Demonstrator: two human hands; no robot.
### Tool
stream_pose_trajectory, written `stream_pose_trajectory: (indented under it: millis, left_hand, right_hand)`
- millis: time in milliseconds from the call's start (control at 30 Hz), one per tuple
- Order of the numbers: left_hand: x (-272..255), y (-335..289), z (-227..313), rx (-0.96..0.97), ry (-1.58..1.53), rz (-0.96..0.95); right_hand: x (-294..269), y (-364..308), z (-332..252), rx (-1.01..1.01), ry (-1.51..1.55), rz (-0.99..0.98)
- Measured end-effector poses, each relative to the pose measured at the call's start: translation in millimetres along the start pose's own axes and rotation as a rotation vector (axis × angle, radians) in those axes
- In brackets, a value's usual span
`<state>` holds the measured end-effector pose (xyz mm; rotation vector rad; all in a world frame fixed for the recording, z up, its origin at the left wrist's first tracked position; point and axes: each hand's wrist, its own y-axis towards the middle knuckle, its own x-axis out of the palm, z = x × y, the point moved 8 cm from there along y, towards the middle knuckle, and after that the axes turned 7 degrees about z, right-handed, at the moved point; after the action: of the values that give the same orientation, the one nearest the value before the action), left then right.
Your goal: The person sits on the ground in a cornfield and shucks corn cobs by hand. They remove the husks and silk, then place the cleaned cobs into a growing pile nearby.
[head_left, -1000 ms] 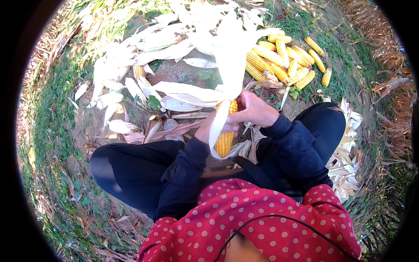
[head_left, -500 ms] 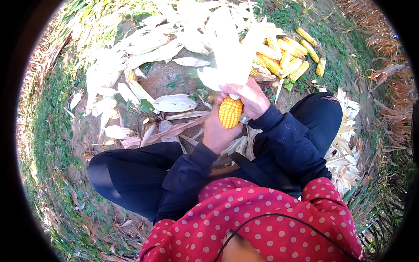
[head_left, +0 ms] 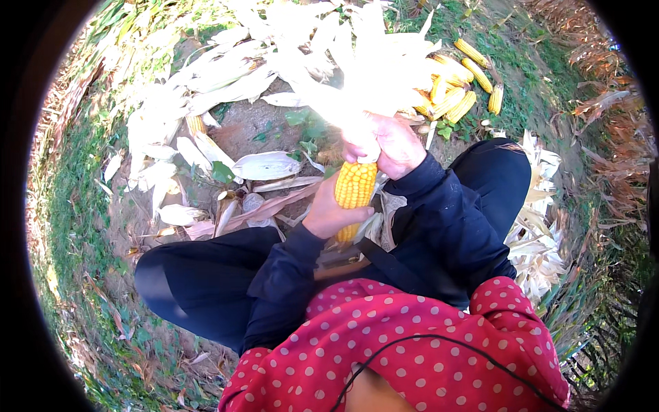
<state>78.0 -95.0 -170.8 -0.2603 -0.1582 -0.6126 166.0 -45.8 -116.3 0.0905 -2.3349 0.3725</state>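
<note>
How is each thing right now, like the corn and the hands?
Left hand: closed around the corn cob
Right hand: closed on the husk at the cob's far end
Corn cob: kernels bare where visible
Husk: gathered at the cob's end; rest lost in glare
Yellow cobs: husked, lying loose
Pale husk heap: spread out, partly washed out
Legs: folded

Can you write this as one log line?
left hand: holds corn cob | right hand: grips its husk | far right: yellow cobs
</note>
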Motion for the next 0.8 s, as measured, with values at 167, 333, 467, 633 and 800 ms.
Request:
stream_pose_trajectory:
  millis: [167, 333, 467, 633, 800]
  left_hand:
    - [0.9, -3.8, -10.6, -0.077, -0.152, -0.073]
    - [40.3, -18.2, -14.1, -0.211, -1.087, -0.092]
    - [36.3, -11.2, -7.1, -0.195, -0.995, -0.150]
    - [44.9, -15.1, 14.4, -0.166, -0.901, -0.393]
    - [20.6, -24.2, 35.3, 0.027, -0.944, -0.406]
  right_hand:
    - [10.7, -4.5, -2.4, -0.052, 0.064, 0.176]
    - [-2.3, 8.9, -4.9, -0.073, 0.616, 0.090]
    - [-0.5, 13.6, -12.4, -0.076, 0.830, -0.014]
    - [-8.1, 0.2, -43.5, -0.203, 0.834, -0.139]
    - [-135.7, -82.5, -220.2, -0.857, 0.893, -0.018]
